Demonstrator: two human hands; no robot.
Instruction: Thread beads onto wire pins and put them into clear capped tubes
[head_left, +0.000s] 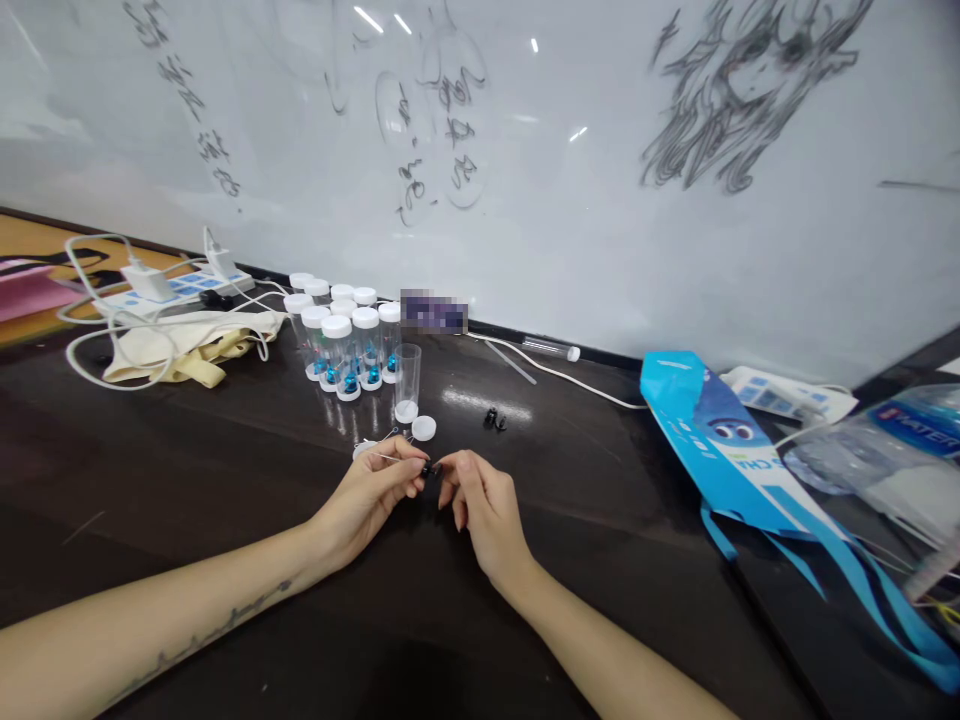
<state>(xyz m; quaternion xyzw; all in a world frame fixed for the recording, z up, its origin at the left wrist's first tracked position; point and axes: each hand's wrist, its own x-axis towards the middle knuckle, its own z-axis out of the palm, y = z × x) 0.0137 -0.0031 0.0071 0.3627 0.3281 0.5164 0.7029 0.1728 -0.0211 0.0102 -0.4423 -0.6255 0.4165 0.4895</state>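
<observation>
My left hand (382,490) is closed, thumb against fingertips, on a small black piece (428,469). A thin metal wire seems to run along its thumb. Fingertips of my right hand (484,500) are pinched together at the right end of the same piece; whether they grip part of it is hard to see. Just beyond stands a clear tube (407,375) with its top open, and a white cap (424,428) lies beside it. Behind my left hand is another white round piece (363,449), partly hidden, with thin looped wires near it. More small black pieces (494,419) lie to the right.
Several capped clear tubes (337,350) with blue contents stand at the back left. A power strip (180,290), white cables and a cream cloth bag (202,345) lie further left. On the right are a blue bag (697,440) and plastic bottles (892,460). A whiteboard (555,220) rises behind.
</observation>
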